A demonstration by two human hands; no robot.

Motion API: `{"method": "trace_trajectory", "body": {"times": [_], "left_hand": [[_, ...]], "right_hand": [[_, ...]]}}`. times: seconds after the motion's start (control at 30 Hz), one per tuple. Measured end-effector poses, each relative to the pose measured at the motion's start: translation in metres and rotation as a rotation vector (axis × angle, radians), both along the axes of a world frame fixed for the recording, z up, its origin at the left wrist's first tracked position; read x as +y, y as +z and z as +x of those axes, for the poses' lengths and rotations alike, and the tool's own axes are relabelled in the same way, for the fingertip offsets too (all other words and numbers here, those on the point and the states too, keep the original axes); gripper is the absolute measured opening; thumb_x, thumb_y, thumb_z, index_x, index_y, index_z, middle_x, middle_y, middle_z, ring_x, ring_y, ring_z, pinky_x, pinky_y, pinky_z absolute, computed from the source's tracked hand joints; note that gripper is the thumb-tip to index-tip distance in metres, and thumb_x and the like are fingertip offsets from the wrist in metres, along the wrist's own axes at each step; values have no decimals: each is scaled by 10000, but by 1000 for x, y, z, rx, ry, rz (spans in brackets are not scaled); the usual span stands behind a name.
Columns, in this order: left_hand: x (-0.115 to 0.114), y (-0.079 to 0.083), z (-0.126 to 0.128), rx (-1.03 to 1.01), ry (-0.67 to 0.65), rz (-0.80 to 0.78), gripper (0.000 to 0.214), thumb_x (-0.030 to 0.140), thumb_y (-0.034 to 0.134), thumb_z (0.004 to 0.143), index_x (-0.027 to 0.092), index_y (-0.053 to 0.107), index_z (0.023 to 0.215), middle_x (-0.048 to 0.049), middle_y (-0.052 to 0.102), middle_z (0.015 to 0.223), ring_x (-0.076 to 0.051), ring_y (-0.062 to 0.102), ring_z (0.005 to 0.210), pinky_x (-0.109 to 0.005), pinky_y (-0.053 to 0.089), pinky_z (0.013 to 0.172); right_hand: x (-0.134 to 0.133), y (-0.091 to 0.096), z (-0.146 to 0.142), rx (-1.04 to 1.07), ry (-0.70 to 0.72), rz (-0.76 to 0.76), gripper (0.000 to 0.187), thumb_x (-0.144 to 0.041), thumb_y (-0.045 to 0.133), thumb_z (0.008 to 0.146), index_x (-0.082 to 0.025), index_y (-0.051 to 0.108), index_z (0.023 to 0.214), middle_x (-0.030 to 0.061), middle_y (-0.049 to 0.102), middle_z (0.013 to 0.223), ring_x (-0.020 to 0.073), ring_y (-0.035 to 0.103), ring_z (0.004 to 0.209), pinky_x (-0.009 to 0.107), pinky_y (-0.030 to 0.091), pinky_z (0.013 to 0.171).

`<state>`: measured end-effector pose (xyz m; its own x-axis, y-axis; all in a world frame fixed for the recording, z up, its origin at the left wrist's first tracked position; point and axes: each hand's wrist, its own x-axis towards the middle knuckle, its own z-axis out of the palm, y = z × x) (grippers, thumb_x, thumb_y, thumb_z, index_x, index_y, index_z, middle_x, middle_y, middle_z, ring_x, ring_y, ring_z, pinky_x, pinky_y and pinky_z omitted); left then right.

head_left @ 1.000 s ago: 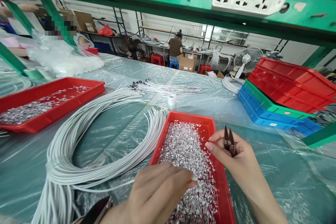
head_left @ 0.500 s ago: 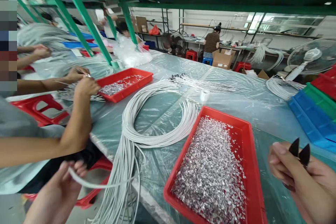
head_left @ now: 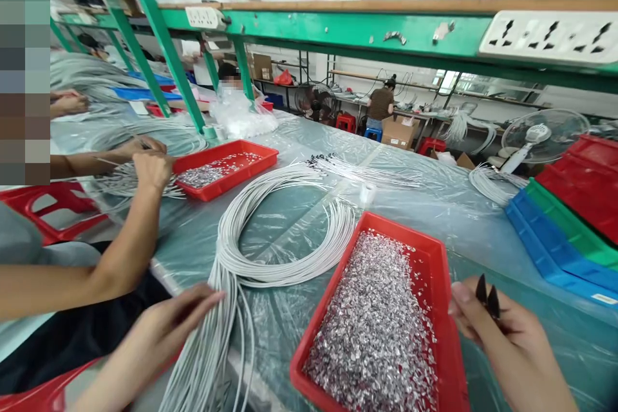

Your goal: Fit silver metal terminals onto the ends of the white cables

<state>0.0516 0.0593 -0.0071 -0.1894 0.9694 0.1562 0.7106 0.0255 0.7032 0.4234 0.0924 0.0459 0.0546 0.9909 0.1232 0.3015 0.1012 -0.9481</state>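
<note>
My left hand (head_left: 181, 318) is at the left edge of the bundle of white cables (head_left: 212, 328), its fingers stretched out and a gap below the forefinger. Whether the fingertips touch the cables I cannot tell. The cables lie in a large coil (head_left: 284, 275) and hang down over the table edge. Right of the red tray, my right hand (head_left: 497, 328) is closed around a black tool (head_left: 492, 302) with two pointed tips sticking up; its handle is hidden. Small shiny metal pieces (head_left: 376, 322) fill much of the red tray (head_left: 304, 354).
A second red tray (head_left: 263, 164) lies beside a co-worker's hands (head_left: 152, 167) at left. More cables (head_left: 371, 170) and a white roll (head_left: 367, 194) lie behind the coil. Stacked bins (head_left: 555, 238) stand at right. A green shelf beam (head_left: 352, 29) crosses above the table.
My left hand has let go of the single cable end and moved right to the bundle. My right hand, still with the tool, is nearer the tray. The view has tilted up.
</note>
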Motion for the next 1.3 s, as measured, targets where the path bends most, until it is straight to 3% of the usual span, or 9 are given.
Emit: {"method": "trace_trajectory", "body": {"times": [0.07,0.13,0.27,0.4,0.53,0.7,0.97,1.13,1.3], "left_hand": [[40,-7,28,86,-252,-48,266,339,598,903,128,613,743,40,571,623,-117,572,578,-264,506,594],[84,-13,65,182,-375,-49,209,310,564,926,137,620,823,19,622,707,-134,608,659,-309,522,687],[164,-29,127,350,-362,-66,210,289,590,915,133,607,1053,-69,634,1074,-211,623,965,-423,520,851],[200,-49,141,447,-323,-147,261,301,587,918,141,586,1123,-80,619,1124,-217,625,973,-424,532,842],[201,-60,135,498,-319,-209,256,311,576,924,142,589,1116,-77,625,1108,-210,629,955,-417,536,831],[195,-63,141,489,-342,-245,283,314,584,919,139,578,1141,-91,608,1149,-225,617,997,-430,526,854],[202,-59,125,228,-433,-290,245,320,585,918,135,598,1078,-66,634,1054,-199,634,903,-391,543,789],[197,-37,126,-92,-481,-204,237,351,550,936,126,598,992,-20,628,864,-131,609,682,-292,531,631],[152,4,155,-441,-533,12,394,483,346,986,152,542,899,41,474,655,-105,471,536,-253,416,544]], "right_hand": [[-4,3,-5,22,-29,33,429,-565,606,838,-205,504,629,-45,387,605,137,302,563,270,222,529],[-7,7,-10,49,-43,52,451,-583,600,831,-204,487,613,-55,342,597,137,274,564,278,198,537],[-8,13,-13,47,-23,69,472,-609,576,829,-201,492,607,-62,298,598,138,239,562,285,164,537],[-6,15,-9,33,-1,72,463,-593,541,853,-206,479,607,-68,276,589,140,221,555,292,148,537],[-4,16,-10,24,11,73,415,-522,517,876,-213,451,606,-64,293,591,143,243,559,296,160,542],[-2,16,-17,-21,32,53,369,-456,482,891,-203,487,623,-69,307,579,134,251,542,291,167,528],[-2,17,-17,-58,72,60,370,-451,461,902,-203,446,628,-66,307,593,134,260,557,281,187,530],[1,13,-16,-48,101,66,382,-456,451,920,-208,433,631,-61,296,602,138,259,561,281,191,531],[7,4,-16,-46,170,70,397,-464,444,936,-224,343,636,-55,256,626,144,271,585,273,214,531]]}}
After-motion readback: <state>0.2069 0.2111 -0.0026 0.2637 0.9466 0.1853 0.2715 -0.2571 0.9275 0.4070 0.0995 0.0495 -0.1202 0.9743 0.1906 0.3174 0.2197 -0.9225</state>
